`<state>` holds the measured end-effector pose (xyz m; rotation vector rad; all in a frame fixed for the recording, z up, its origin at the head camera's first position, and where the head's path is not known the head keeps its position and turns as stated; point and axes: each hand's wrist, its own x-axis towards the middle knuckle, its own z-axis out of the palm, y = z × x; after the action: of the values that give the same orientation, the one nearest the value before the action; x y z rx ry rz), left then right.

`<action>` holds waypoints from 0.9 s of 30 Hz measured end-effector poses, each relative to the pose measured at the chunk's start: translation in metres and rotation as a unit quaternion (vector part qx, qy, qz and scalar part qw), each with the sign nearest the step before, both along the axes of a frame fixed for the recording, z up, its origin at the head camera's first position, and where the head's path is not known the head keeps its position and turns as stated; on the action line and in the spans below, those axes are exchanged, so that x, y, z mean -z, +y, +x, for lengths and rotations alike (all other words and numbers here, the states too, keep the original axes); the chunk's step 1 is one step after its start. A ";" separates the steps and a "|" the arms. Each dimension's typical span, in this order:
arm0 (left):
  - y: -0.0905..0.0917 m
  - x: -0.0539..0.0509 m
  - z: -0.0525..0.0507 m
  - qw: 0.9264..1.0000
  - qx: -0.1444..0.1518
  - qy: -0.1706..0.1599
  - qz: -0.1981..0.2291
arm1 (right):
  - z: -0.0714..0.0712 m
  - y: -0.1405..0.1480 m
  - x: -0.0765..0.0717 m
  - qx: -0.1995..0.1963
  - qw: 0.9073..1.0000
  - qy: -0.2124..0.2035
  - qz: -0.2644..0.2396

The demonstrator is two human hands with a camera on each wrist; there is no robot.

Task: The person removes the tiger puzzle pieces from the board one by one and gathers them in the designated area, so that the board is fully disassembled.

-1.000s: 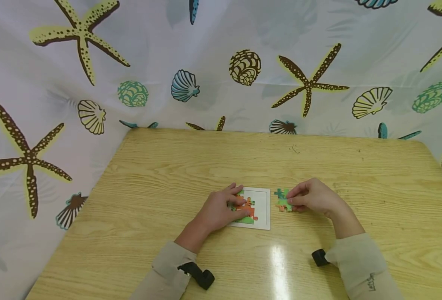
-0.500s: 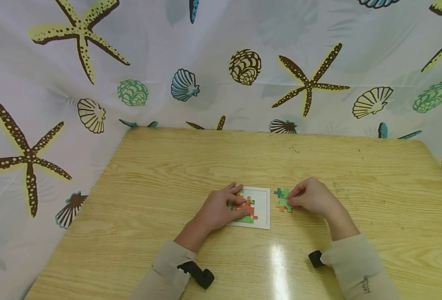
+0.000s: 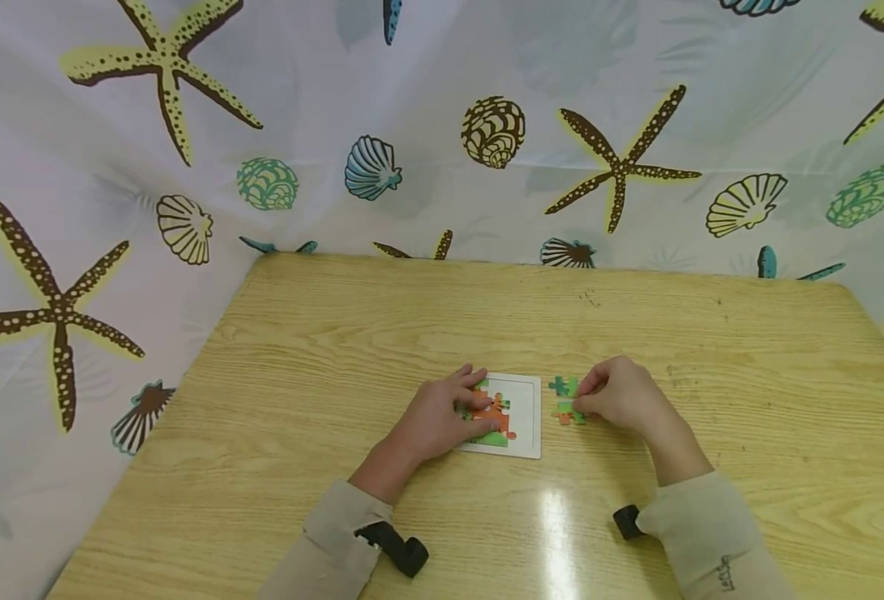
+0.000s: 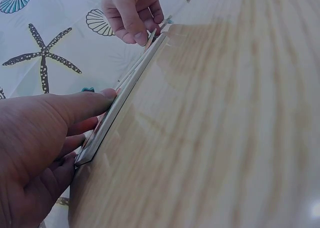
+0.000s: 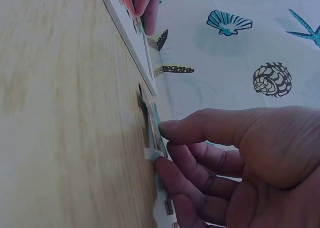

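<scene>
A white-bordered puzzle board (image 3: 526, 429) lies on the table, its left part filled with orange and green pieces. My left hand (image 3: 442, 417) rests across that part, fingers spread, thumb near the front edge; it hides some of the picture. In the left wrist view the board (image 4: 120, 95) shows edge-on under the thumb. Just right of the board, my right hand (image 3: 621, 398) pinches a green and orange puzzle piece (image 3: 566, 414) between thumb and fingers. In the right wrist view this piece (image 5: 156, 124) is tilted up. Behind it lies a green puzzle piece (image 3: 560, 386), partly beside the fingertips.
The wood-grain table (image 3: 412, 325) runs far beyond both hands. A white cloth (image 3: 442, 192) printed with shells and starfish hangs along its back and sides. Each sleeve cuff has a black wrist mount (image 3: 404, 554).
My right hand has shifted slightly left and toward me. The near piece has come apart from the green one behind it and shows a gap. The left hand stays put.
</scene>
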<state>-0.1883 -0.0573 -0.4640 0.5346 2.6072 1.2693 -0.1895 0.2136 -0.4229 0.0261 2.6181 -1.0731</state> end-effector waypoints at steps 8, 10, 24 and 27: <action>0.001 0.000 0.000 1.000 0.003 0.001 -0.001 | 0.001 -0.001 0.000 -0.003 1.000 0.011 0.020; 0.001 0.000 0.000 1.000 0.005 -0.001 -0.001 | 0.001 -0.001 0.001 -0.004 0.999 0.016 0.035; 0.000 0.003 -0.001 1.000 0.007 0.019 -0.016 | 0.004 -0.006 0.001 -0.028 0.999 0.041 0.019; 0.000 0.002 -0.001 1.000 0.003 0.020 -0.014 | 0.004 -0.007 0.000 -0.029 0.999 0.043 0.016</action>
<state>-0.1893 -0.0576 -0.4664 0.5685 2.6510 1.2295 -0.1855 0.2064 -0.4228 -0.0908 2.6954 -1.0339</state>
